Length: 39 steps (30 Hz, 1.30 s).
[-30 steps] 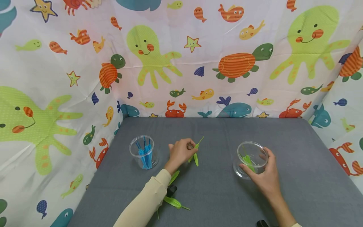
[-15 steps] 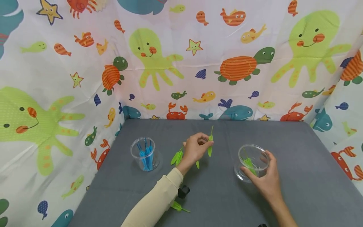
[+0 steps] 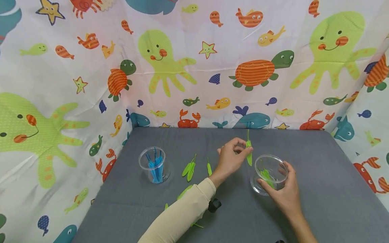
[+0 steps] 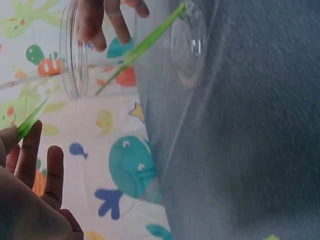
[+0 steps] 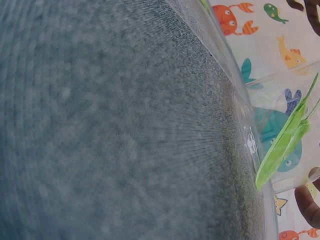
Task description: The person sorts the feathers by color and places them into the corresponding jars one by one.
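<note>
In the head view my left hand (image 3: pixel 230 158) pinches a green feather (image 3: pixel 249 153) between thumb and fingertips, quill upward, just left of a clear cup (image 3: pixel 258 185). The same feather (image 4: pixel 31 120) shows at the fingertips in the left wrist view. My right hand (image 3: pixel 285 194) grips the cup from its right side, thumb in front. Inside stand green feathers (image 3: pixel 266 176), seen through the wall in the right wrist view as long green feathers (image 5: pixel 282 147). The fingers behind the cup are partly hidden.
A second clear cup (image 3: pixel 143 166) at the left holds several blue feathers (image 3: pixel 156 170). Loose green feathers (image 3: pixel 189 170) lie on the grey tabletop (image 3: pixel 127 209), with one single feather (image 3: pixel 209 168) beside them. My left sleeve (image 3: pixel 182 216) partly covers others. A patterned curtain (image 3: pixel 194 101) stands behind.
My left hand has picked up a green feather from the table and carried it right, toward the cup. My right hand still holds the cup in about the same place.
</note>
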Motion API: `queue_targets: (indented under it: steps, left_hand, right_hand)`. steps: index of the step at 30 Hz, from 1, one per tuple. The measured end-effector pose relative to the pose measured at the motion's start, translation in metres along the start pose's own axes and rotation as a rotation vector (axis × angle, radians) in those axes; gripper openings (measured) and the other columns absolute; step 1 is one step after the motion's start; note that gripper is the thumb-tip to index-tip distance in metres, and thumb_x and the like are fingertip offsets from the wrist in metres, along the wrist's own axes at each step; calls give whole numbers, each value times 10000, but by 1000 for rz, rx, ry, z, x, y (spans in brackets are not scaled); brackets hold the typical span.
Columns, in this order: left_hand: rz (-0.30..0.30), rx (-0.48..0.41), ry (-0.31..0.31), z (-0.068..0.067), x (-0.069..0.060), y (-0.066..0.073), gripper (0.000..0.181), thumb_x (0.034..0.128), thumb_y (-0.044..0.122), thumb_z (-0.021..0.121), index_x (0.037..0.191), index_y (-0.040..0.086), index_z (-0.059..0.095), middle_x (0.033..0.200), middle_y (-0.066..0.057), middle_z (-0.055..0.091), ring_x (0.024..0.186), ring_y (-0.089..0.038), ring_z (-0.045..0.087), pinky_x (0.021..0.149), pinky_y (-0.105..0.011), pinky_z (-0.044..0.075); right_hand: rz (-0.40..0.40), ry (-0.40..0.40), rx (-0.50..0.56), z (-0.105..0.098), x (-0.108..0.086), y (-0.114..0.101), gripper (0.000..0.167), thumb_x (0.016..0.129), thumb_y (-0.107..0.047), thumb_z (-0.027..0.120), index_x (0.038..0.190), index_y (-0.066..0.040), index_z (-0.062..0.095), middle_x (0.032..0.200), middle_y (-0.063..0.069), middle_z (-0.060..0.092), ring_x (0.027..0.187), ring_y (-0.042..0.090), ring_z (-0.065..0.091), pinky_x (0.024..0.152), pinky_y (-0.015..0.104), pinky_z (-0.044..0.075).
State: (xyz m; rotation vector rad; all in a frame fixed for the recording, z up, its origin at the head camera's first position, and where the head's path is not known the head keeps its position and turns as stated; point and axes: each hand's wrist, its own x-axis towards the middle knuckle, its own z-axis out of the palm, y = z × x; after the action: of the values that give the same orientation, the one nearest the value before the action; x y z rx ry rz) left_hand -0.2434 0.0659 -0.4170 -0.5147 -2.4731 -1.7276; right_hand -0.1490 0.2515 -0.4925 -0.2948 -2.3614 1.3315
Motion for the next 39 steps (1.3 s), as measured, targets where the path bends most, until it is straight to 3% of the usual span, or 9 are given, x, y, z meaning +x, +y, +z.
queue_targets:
  steps: [7, 14, 16, 20, 22, 29, 39]
  left_hand:
    - [49, -34, -5, 21, -1, -2, 184, 954, 386, 717, 1042, 229, 677, 859, 64, 788, 967, 46, 638, 1138, -501, 225]
    - [53, -60, -20, 31, -4, -7, 168, 948, 366, 730, 1019, 223, 681, 876, 53, 789, 993, 67, 624, 1111, -472, 216]
    - [50, -55, -25, 32, -5, -7, 167, 944, 361, 736, 1019, 222, 683, 880, 55, 788, 995, 70, 618, 1086, -447, 222]
    - [55, -40, -31, 35, -6, -8, 159, 937, 350, 746, 1021, 227, 691, 877, 68, 788, 1013, 68, 604, 1033, -390, 232]
    - [58, -33, -33, 36, -6, -9, 156, 933, 344, 752, 1019, 228, 694, 875, 72, 788, 1022, 62, 592, 1015, -372, 236]
    - [53, -14, -46, 41, -8, -9, 167, 919, 349, 765, 1015, 231, 696, 874, 85, 787, 987, 68, 556, 1003, -356, 237]
    - [92, 12, -67, 49, -10, -7, 189, 904, 338, 783, 1037, 235, 696, 922, 86, 791, 999, 69, 581, 973, -319, 219]
  right_hand:
    - [-8, 1, 18, -1, -1, 0, 1120, 696, -161, 946, 1576, -87, 257, 1543, 197, 434, 1385, 426, 471, 1003, 609, 395]
    - [-2, -1, -17, 1, -2, 0, 1124, 705, -191, 947, 1587, -119, 254, 1541, 167, 451, 1385, 388, 491, 935, 323, 368]
    - [-7, -5, -16, 1, -2, 0, 1127, 710, -196, 945, 1590, -120, 245, 1545, 181, 444, 1388, 403, 483, 954, 353, 384]
    - [-15, -12, 0, 0, -2, 0, 1132, 716, -201, 941, 1593, -114, 231, 1550, 208, 428, 1395, 435, 464, 979, 565, 401]
    - [-18, -15, 10, 0, -1, 0, 1130, 716, -196, 940, 1592, -110, 232, 1548, 219, 425, 1395, 447, 457, 988, 609, 395]
    - [-22, -19, 15, -1, -1, 2, 1137, 714, -186, 940, 1595, -106, 225, 1551, 226, 420, 1399, 451, 452, 999, 621, 392]
    - [-23, -14, 31, -1, -2, 5, 1137, 708, -174, 942, 1593, -103, 233, 1550, 234, 417, 1392, 465, 453, 1019, 670, 383]
